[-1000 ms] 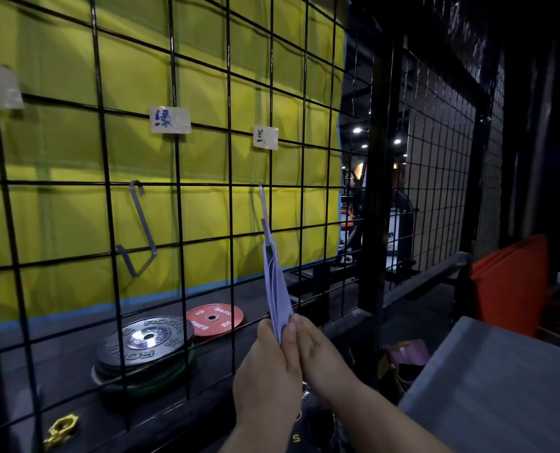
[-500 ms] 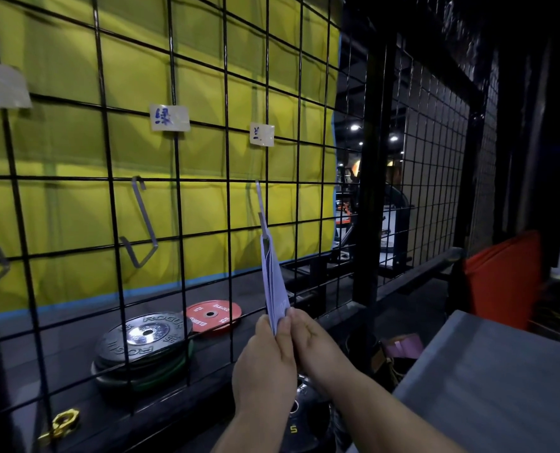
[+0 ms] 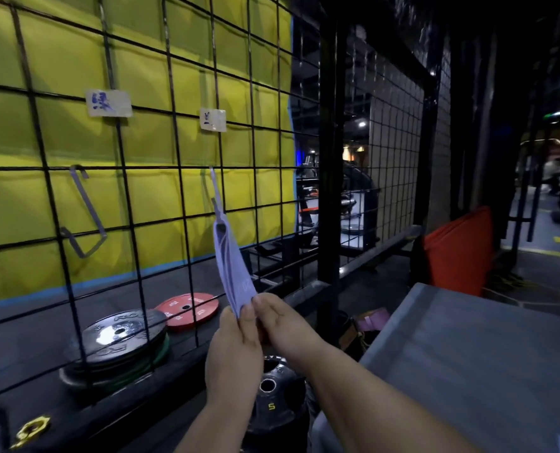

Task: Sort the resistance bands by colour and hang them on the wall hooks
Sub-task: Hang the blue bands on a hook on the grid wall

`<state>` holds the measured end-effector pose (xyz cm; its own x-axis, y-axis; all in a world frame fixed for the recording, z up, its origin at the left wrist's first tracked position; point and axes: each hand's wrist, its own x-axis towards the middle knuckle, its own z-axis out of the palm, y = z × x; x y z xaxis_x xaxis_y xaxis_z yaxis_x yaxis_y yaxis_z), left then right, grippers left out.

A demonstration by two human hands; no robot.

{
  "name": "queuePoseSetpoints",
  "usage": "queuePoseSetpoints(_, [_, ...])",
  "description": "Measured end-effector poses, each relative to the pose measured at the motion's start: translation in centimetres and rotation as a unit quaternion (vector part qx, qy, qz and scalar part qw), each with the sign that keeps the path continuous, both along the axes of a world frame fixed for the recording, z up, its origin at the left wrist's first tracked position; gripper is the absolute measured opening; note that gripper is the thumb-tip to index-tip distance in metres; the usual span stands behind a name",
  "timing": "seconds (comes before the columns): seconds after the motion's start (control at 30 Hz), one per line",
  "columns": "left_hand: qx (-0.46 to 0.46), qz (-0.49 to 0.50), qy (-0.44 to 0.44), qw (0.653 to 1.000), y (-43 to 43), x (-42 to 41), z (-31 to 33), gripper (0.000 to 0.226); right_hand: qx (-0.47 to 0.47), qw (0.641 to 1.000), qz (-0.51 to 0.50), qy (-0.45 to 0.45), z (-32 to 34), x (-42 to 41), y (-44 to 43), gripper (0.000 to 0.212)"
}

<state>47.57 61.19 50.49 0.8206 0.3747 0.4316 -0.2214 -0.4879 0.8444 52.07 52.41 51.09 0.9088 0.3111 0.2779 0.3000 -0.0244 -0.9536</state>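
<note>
Well to the left of the fingers and higher up, a bare bent grey metal hook [image 3: 86, 214] hangs on the black wire grid panel [image 3: 148, 166], under a white paper label with blue writing [image 3: 108, 103]. Nothing hangs on it.

Straight above the fingers, a second grey metal hook [image 3: 216, 194] sits beneath a smaller white label [image 3: 212, 119]. The flat lavender elastic resistance band [image 3: 231, 269] runs from this hook down to the fingers, and its upper loop appears to be over the hook's lower end. The band looks light, thin and limp. It would probably fold and slide rather than hold a shape, and stretch if pulled. The lower end looks the best place to hold it, keeping the loop taut enough to stay on the hook.

The left hand [image 3: 233, 351] is raised with its fingers [image 3: 247, 313] closed together, pinching the band's bottom edge. Touching it on the right, the right hand [image 3: 282, 322] pinches the same edge between thumb and fingers [image 3: 262, 302]. Neither hand holds anything else.

Below and to the right of the fingers lies a pinkish folded strip [image 3: 372, 318], perhaps another band. Further right is the grey tabletop [image 3: 468, 354].
</note>
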Motion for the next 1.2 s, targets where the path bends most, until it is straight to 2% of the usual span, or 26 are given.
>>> queuePoseSetpoints(0.23, [-0.032, -0.050, 0.041, 0.997, -2.4, 0.3, -2.4, 0.031, 0.013, 0.999, -0.039, 0.027, -2.7, -0.8, -3.0, 0.019])
queuePoseSetpoints(0.43, [-0.002, -0.133, 0.076, 0.988, -7.2, 0.3, -4.1, 0.034, 0.015, 0.998, -0.049, 0.039, -4.5, -2.7, -8.4, 0.034])
queuePoseSetpoints(0.57, [-0.014, -0.208, 0.101, 0.973, -12.4, 0.5, -5.9, 0.031, 0.008, 0.990, -0.123, 0.067, -6.3, -4.1, -13.6, 0.032])
queuePoseSetpoints(0.7, [0.055, -0.246, 0.141, 0.957, -18.4, 0.6, -8.3, 0.031, 0.004, 0.974, -0.204, 0.101, -8.6, -5.5, -19.0, 0.026])
queuePoseSetpoints(0.77, [0.049, -0.283, 0.159, 0.945, -21.4, -0.1, -9.1, 0.031, 0.005, 0.966, -0.237, 0.104, -9.8, -6.3, -21.8, 0.032])
queuePoseSetpoints(0.93, [0.100, -0.384, 0.214, 0.893, -27.4, -1.6, -10.8, 0.030, 0.002, 0.926, -0.349, 0.140, -13.5, -8.3, -28.7, 0.036])
queuePoseSetpoints(1.1, [0.196, -0.452, 0.261, 0.830, -33.0, -1.8, -14.6, 0.028, -0.002, 0.847, -0.483, 0.220, -16.8, -10.4, -33.8, 0.029])
queuePoseSetpoints(1.2, [0.225, -0.483, 0.288, 0.796, -35.5, -2.4, -16.5, 0.029, -0.108, 0.812, -0.509, 0.263, -18.5, -11.7, -36.0, 0.015])
